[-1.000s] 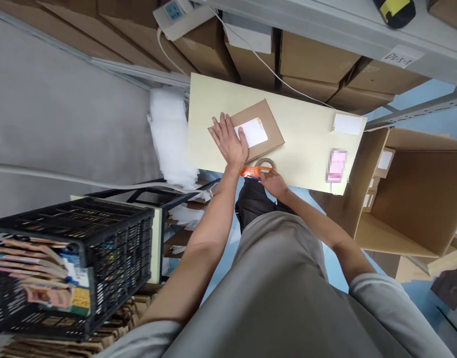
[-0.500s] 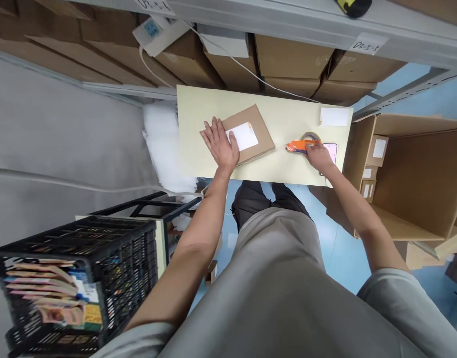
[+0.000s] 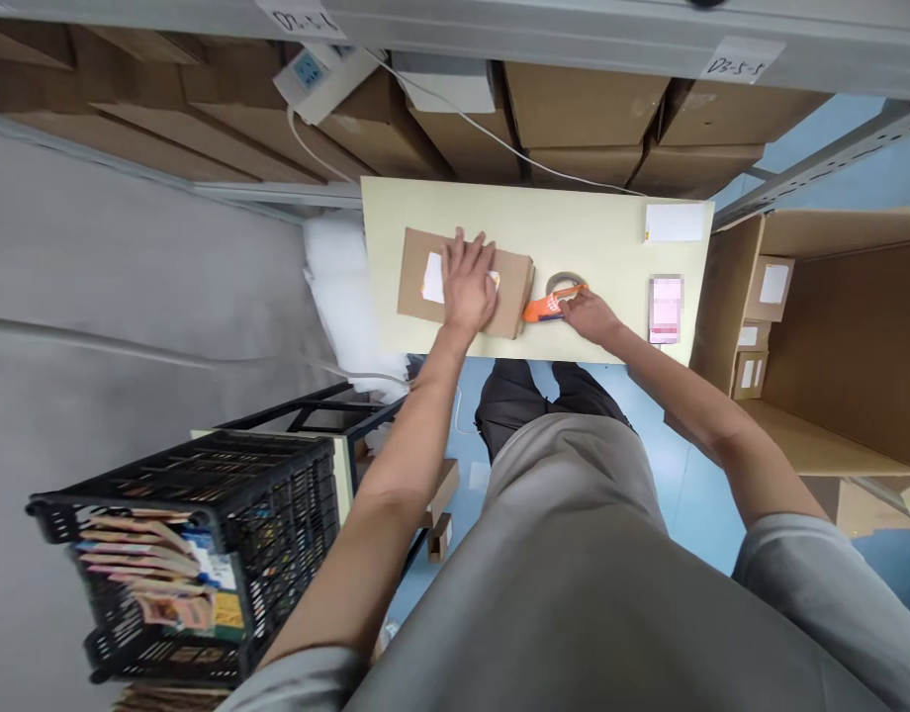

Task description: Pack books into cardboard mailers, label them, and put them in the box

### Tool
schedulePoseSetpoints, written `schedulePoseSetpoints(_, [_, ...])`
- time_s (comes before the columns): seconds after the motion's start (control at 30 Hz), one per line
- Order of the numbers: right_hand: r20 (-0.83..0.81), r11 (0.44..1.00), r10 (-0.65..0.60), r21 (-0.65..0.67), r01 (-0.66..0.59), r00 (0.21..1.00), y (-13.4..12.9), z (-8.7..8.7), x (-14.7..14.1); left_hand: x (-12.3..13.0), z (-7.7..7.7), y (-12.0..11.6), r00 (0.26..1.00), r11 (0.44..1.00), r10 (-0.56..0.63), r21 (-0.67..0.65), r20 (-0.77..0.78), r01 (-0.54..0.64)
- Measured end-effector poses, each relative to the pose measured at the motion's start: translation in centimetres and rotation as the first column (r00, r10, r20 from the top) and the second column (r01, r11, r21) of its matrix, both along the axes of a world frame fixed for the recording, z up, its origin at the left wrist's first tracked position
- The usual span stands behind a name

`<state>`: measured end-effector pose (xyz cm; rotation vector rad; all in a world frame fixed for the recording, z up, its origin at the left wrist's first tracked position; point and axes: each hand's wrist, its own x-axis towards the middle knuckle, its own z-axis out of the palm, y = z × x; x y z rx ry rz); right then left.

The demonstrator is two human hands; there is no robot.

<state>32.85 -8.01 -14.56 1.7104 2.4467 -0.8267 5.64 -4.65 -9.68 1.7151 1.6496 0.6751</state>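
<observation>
A flat brown cardboard box [image 3: 419, 272] with a white label lies on the pale table [image 3: 603, 227]. My left hand [image 3: 470, 285] rests on top of it, fingers spread, covering part of the label. In my right hand [image 3: 592, 316] is the handle of an orange tape dispenser [image 3: 545, 305] with a tape roll. The dispenser's front end is at the right edge of the box, low on the table.
A phone [image 3: 665, 309] and a white label sheet [image 3: 675, 222] lie on the table's right side. A large open carton [image 3: 841, 336] holding small boxes stands to the right. A black crate [image 3: 277, 534] is at lower left. Shelved cartons [image 3: 585, 107] line the back.
The box has been turned so its long side runs nearly straight across the table. My right hand has brought the tape dispenser left, up to the box. My left hand has shifted right over the label.
</observation>
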Motion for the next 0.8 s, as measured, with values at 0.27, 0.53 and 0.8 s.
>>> schedulePoseSetpoints(0.27, [0.158, 0.853, 0.520, -0.047, -0.520, 0.839, -5.4, 2.5, -6.4, 2.7, -2.8, -6.0, 0.981, 0.992, -0.091, 0.068, -0.172, 0.105])
schedulePoseSetpoints(0.53, [0.266, 0.900, 0.435, -0.144, -0.410, 0.860, -1.9, 3.7, 6.1, 1.5, -3.7, -6.4, 0.975, 0.980, -0.147, 0.106, -0.167, 0.166])
schedulePoseSetpoints(0.8, [0.210, 0.945, 0.326, -0.065, -0.320, 0.922, 2.0, 4.0, 5.3, 0.9, -4.3, -7.7, 0.942, 0.947, -0.276, 0.116, -0.189, 0.301])
